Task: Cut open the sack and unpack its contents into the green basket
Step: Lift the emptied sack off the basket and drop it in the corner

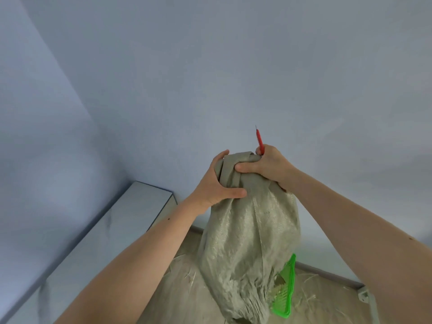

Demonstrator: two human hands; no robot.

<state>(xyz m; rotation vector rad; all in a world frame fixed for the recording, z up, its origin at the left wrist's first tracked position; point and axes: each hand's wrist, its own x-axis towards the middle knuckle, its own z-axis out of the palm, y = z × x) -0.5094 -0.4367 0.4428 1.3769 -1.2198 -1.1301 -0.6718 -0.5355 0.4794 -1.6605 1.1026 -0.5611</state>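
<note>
A grey-green woven sack [247,244] hangs upside down in front of me, its frayed cut end pointing down. My left hand [216,183] grips the bunched top corner from the left. My right hand [266,168] clutches the same bunch from the right and also holds a red utility knife [260,142], its blade pointing up toward the wall. Below the sack's lower end, the green basket [286,288] shows only part of its slatted wall and rim; the rest is hidden behind the sack.
A pale blue wall fills the upper view. A grey cabinet or bench [98,242] runs along the left wall. Loose fibres lie scattered on the wooden floor [327,300], and a baseboard runs along the right wall.
</note>
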